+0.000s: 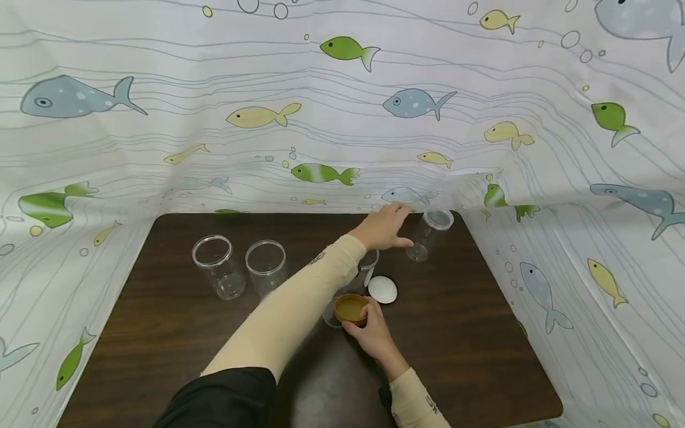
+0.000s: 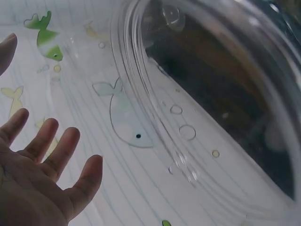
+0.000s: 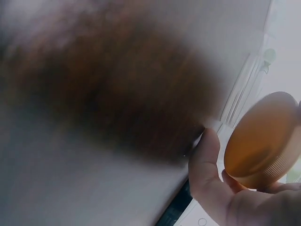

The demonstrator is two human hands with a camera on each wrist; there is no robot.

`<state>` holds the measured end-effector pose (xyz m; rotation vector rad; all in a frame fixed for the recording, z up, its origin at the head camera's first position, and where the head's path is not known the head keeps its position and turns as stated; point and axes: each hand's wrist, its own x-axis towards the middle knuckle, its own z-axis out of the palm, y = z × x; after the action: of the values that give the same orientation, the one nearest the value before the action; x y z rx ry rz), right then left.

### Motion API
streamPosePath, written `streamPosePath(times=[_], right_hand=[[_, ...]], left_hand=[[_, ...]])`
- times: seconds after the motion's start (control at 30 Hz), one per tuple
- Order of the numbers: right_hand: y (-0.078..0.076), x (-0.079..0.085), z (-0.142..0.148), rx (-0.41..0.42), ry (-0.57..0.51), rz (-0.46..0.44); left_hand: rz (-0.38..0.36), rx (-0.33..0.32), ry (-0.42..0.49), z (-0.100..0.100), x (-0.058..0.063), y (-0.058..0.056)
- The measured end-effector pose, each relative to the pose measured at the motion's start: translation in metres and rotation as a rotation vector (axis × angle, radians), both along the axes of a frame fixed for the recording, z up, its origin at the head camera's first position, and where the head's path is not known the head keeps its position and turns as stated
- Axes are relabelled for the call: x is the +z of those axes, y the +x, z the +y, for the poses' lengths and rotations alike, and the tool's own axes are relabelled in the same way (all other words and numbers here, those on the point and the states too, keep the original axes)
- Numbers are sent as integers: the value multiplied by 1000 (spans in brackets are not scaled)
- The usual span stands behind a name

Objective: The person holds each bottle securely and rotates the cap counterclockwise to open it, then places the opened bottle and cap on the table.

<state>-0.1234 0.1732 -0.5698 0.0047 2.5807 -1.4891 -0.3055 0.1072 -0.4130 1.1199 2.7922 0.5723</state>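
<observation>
My right hand (image 1: 376, 336) holds an amber screw lid (image 1: 351, 309) by its edge, its hollow side up, low over the middle of the table. In the right wrist view the lid (image 3: 263, 136) shows a ribbed edge, with the thumb and fingers of the hand (image 3: 221, 193) around it. Part of a clear jar (image 1: 330, 315) shows beside the lid. My left hand (image 1: 381, 229) reaches across with fingers spread, holding nothing, just left of a clear jar (image 1: 428, 235) at the back right. In the left wrist view, a clear jar rim (image 2: 136, 94) looms beside the spread fingers (image 2: 66, 150).
Two open clear jars (image 1: 218, 267) stand at the left of the dark wood table (image 1: 471, 356). Another clear jar (image 1: 368, 267) is partly hidden behind my left forearm. A white round piece (image 1: 382, 289) lies right of it. A fish-patterned curtain (image 1: 257, 142) surrounds the table's back and sides.
</observation>
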Motion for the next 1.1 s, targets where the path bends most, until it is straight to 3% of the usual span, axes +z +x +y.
streamPosePath(times=[0.33, 0.67, 0.87, 1.1], right_hand=[[-3, 0, 9, -24, -28, -2], [-2, -2, 15, 19, -62, -33], [0, -5, 20, 39, -75, -41], [2, -5, 22, 65, -112, -41]], left_hand=[[-32, 36, -117, 28, -3, -3], [80, -25, -205, 58, -1, -3], [61, -14, -208, 72, -8, -9], [58, 10, -245, 88, -26, -24]])
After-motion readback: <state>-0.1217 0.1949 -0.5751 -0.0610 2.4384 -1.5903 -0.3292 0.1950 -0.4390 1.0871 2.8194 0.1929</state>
